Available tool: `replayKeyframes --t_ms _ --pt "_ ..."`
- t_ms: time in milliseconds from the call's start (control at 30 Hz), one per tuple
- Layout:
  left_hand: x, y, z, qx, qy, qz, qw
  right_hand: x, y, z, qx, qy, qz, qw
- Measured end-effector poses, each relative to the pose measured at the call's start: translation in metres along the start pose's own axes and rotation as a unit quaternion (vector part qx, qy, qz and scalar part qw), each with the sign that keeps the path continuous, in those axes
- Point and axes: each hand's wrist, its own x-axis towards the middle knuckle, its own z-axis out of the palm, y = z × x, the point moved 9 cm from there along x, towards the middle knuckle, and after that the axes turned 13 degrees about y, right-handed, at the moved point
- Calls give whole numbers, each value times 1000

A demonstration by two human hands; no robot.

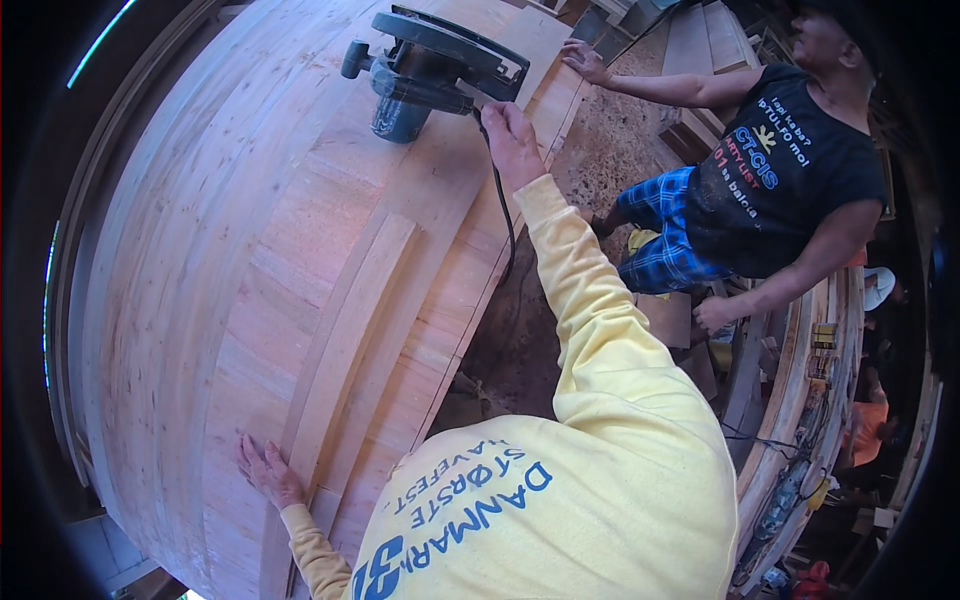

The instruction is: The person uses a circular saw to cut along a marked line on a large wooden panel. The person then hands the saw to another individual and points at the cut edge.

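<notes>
A dark circular saw (435, 75) is at the far end of the large wooden panel (290, 190). My right hand (513, 143) is closed at its rear handle, and a black cord hangs from there over the panel's right edge. Whether the blade is turning, I cannot tell. My left hand (268, 472) lies with fingers stretched out on the panel at the near left. It is beside a long wooden strip (372, 285) that runs along a flat, wider board (440, 210) toward the saw.
Across the panel, a co-worker (765, 170) in a black sleeveless shirt stands with one hand on the panel's far right edge. Sawdust covers the floor (615, 130). At the right is a curved wooden bench (800, 400) with a power tool (783, 498), cords and small containers.
</notes>
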Motion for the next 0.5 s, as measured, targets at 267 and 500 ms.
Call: replayKeyframes --t_ms 267,500 --pt "1 6 -4 5 -2 -28 1000 33 -22 14 -24 26 -23 999" --pt "4 11 -7 2 1 -21 1000 11 -115 90 -356 -124 -305 875"
